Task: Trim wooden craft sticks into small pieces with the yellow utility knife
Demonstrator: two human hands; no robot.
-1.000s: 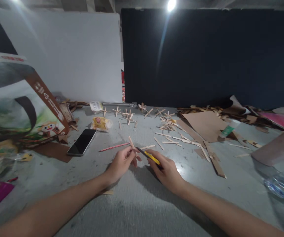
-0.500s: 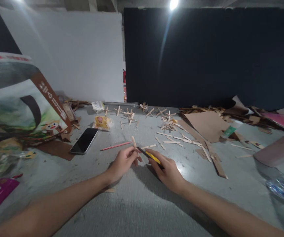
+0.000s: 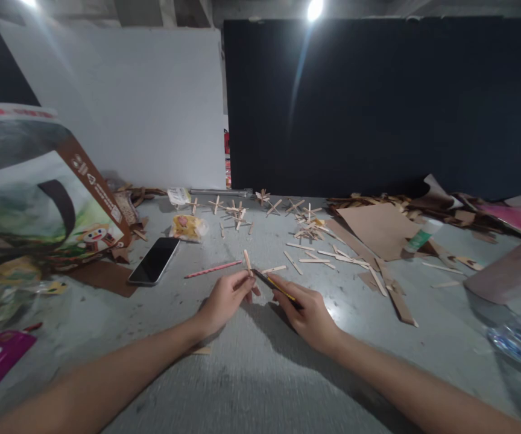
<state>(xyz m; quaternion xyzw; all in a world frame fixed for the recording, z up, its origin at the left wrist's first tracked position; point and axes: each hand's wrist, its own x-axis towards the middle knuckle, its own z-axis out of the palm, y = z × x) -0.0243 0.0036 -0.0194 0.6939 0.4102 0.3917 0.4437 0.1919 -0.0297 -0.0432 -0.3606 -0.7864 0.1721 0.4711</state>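
Observation:
Pinched in the fingers of my left hand [image 3: 228, 295] is a small wooden craft stick [image 3: 246, 260], its far end pointing up and away. My right hand [image 3: 308, 310] is wrapped round a yellow and black utility knife [image 3: 284, 289]. The knife's dark tip meets the stick close to my left fingertips; whether it has cut in is too small to tell. Just beyond my hands a pink patterned pencil [image 3: 213, 269] lies on the table, and another loose stick [image 3: 273, 269] rests right of it.
Loose sticks [image 3: 315, 260] and crossed-stick pieces [image 3: 237, 214] lie farther back. A phone [image 3: 154, 260] and a yellow packet [image 3: 188, 228] are left, near a large printed bag [image 3: 52, 193]. Cardboard [image 3: 380, 230], a glue tube [image 3: 423, 235] and a clear plastic object [image 3: 520, 343] stand or lie right.
The knife has turned in my right hand, so less of its yellow side shows. The stick's tip has tilted slightly to the right. Both hands stay in nearly the same place.

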